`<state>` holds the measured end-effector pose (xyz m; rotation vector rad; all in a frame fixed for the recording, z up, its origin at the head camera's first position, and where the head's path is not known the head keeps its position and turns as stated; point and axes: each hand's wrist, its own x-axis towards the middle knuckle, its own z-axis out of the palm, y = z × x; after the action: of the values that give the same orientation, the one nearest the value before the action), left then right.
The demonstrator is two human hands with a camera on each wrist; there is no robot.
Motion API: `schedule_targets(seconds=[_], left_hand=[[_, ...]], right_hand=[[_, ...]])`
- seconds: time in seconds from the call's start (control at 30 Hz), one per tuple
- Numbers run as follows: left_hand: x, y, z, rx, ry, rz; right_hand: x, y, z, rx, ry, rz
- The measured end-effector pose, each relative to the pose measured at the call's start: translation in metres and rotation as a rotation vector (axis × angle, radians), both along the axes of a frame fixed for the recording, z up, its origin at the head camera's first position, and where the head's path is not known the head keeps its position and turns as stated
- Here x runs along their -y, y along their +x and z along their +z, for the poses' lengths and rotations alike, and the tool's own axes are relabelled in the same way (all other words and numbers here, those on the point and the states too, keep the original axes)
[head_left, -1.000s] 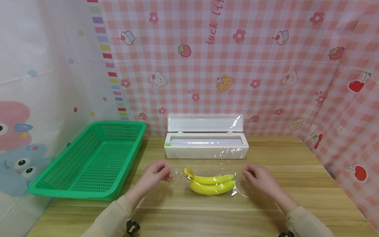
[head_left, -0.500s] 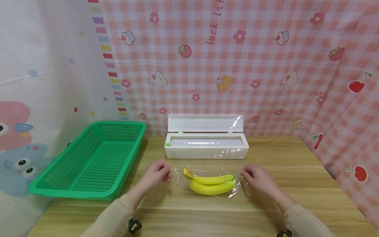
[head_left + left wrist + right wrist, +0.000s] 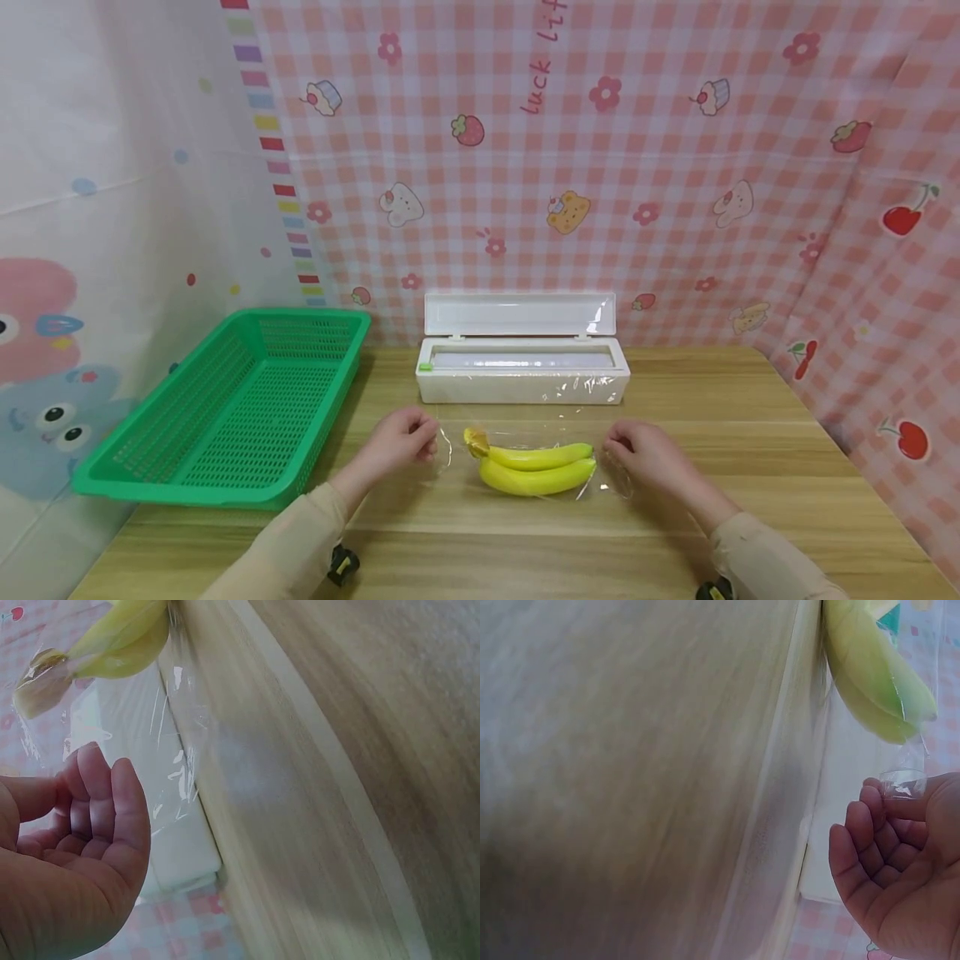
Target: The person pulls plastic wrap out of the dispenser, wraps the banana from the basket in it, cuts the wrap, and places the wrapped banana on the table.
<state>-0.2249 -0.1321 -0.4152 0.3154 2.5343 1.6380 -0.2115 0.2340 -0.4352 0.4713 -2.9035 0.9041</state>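
Observation:
Two joined yellow bananas lie at the middle of the table, with clear plastic wrap over and around them. My left hand pinches the wrap between thumb and forefinger, just left of the banana stem. On the other side my right hand pinches the wrap's right edge, close to the green banana tips. In the left wrist view the film stretches from the fingertips toward the bananas. A crinkled fold of film shows at the thumb in the right wrist view.
Behind the bananas stands a white wrap dispenser, its lid raised and a roll inside. A green plastic basket sits at the left of the wooden table. Patterned cloths hang at the back and sides.
My right hand has shifted a little left, toward the bananas, with the wrap. The left hand has moved very slightly right. Reflections and folds in the film have altered.

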Motion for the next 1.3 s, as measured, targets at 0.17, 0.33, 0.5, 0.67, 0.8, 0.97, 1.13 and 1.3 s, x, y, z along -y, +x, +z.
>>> schedule_targets(seconds=[0.17, 0.33, 0.5, 0.67, 0.8, 0.97, 1.13, 1.3], left_hand=[[0.001, 0.000, 0.000, 0.003, 0.010, -0.012], [0.004, 0.000, -0.001, -0.032, 0.001, -0.010], [0.009, 0.000, 0.002, -0.083, -0.058, 0.070], [0.015, 0.003, 0.009, -0.233, -0.161, 0.117], [0.016, 0.008, 0.016, -0.433, -0.260, 0.122], [0.014, 0.017, 0.023, -0.685, -0.364, 0.103], [0.008, 0.023, 0.027, -0.977, -0.478, 0.027], [-0.003, 0.026, 0.027, -1.236, -0.504, -0.100]], right_hand=[[0.001, 0.000, -0.002, -0.022, 0.010, 0.013], [0.002, 0.000, -0.003, -0.034, 0.005, 0.020], [0.000, 0.001, -0.002, -0.010, -0.023, 0.023], [-0.004, 0.002, 0.001, 0.010, -0.068, 0.004], [-0.009, 0.005, 0.005, -0.038, -0.099, -0.021], [-0.012, 0.010, 0.012, -0.206, -0.120, -0.019], [-0.011, 0.017, 0.018, -0.474, -0.029, 0.040], [-0.005, 0.024, 0.021, -0.672, 0.055, 0.204]])
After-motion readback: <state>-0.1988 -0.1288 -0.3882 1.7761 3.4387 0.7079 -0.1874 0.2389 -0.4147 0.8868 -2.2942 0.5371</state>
